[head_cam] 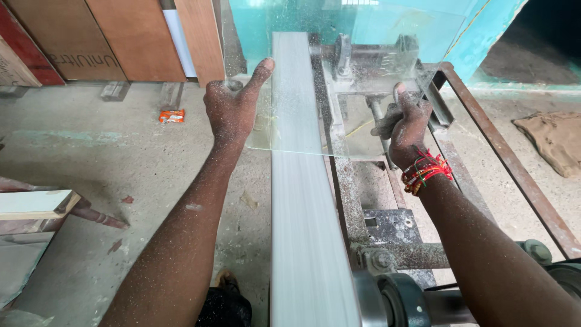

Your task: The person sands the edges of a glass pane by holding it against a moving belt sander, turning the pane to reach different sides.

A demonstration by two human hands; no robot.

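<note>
I hold a clear glass sheet flat over a long whitish sanding belt that runs away from me. My left hand grips the sheet's left edge, thumb on top. My right hand, with red threads at the wrist, grips the right edge. The sheet's near edge lies across the belt. Both hands and forearms are dusted with fine white powder, and the glass is speckled with it too.
A rusty metal frame with a roller and bearing carries the belt. Wooden boards lean at the back left. An orange wrapper lies on the concrete floor, a brown cloth at right, a white plank at left.
</note>
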